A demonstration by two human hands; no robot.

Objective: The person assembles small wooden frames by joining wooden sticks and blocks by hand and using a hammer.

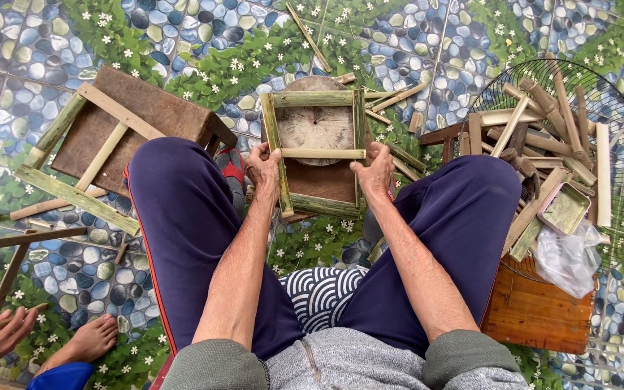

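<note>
Grey sweater cuffs (pixel 464 361) and dark blue trousers (pixel 196 238) fill the near edge, the person seated with knees spread. Between the knees, both hands grip a square bamboo frame (pixel 317 155) that rests on a round wooden block (pixel 315 123) and a small wooden stool beneath it. The left hand (pixel 263 170) is closed around the frame's left rail near the cross slat; the right hand (pixel 375 172) is clenched on the right rail at about the same height.

Judging by its thin split strips, the frame looks light and fairly stiff, though the joints may rack if twisted, and the cut edges could be splintery. Holding the two side rails close to the cross slat, as now, seems the steadiest purchase.

Room is tight sideways, hemmed by the thighs. To the left a larger bamboo frame (pixel 81 155) lies over an overturned wooden stool (pixel 146 115); to the right a wire fan guard (pixel 615 115) holds a heap of bamboo pieces (pixel 543 123), with a small tray (pixel 563 209) and a plastic bag (pixel 568 256). Another person's bare feet (pixel 84 339) show at lower left. Open tiled floor (pixel 30 43) lies ahead.
</note>
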